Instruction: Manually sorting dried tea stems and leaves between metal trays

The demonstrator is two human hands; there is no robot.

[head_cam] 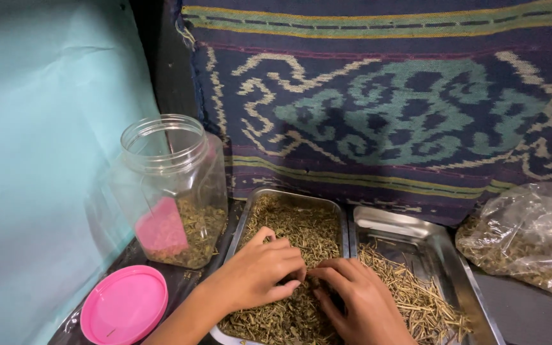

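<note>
Left hand (260,271) and right hand (359,303) meeting fingertip to fingertip, pinching at dried herb bits (295,233) in a steel tray (248,214), grip curled and loose as if for picking out fragments. Just right of the hands, a second steel tray (445,249) with pale straw-like stems (410,294) kept apart. Left of the hands, a clear plastic jar (174,188), open and partly filled, its pink lid (124,305) laid nearby on the surface. Far right, a clear bag of herb (528,236). Beyond, a patterned woven cloth (384,96).
</note>
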